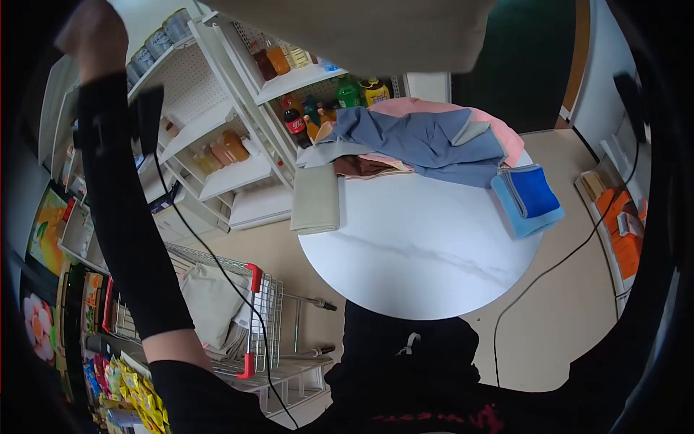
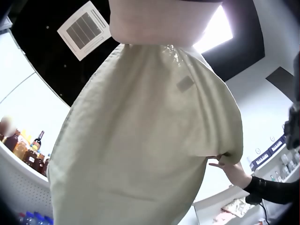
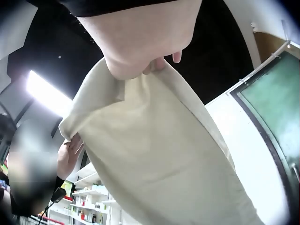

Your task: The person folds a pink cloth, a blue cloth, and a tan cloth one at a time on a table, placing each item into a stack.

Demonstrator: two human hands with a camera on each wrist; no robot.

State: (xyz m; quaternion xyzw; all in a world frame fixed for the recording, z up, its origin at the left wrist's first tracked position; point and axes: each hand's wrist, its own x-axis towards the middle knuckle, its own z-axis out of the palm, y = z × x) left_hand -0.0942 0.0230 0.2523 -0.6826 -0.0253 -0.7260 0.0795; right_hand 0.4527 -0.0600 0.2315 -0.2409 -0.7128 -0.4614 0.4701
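A beige cloth [image 1: 361,29] hangs raised across the top of the head view, with a small tag [image 2: 185,84] showing in the left wrist view. My left hand [image 3: 69,157] grips one upper corner; in the head view that arm reaches up at the far left. My right hand [image 3: 150,47] pinches the other upper part, where the fabric gathers in folds under the fingers. Below, on a round white table [image 1: 405,267], lie a folded beige cloth [image 1: 316,200], a crumpled grey-blue cloth [image 1: 426,141] over a pink cloth [image 1: 512,141], and folded blue cloths [image 1: 531,195].
A shopping cart [image 1: 253,311] with beige fabric [image 1: 210,304] inside stands left of the table. Shelves [image 1: 210,137] with bottles and jars rise behind it. Black cables [image 1: 217,260] hang on both sides. At the right is a low shelf with orange items [image 1: 622,231].
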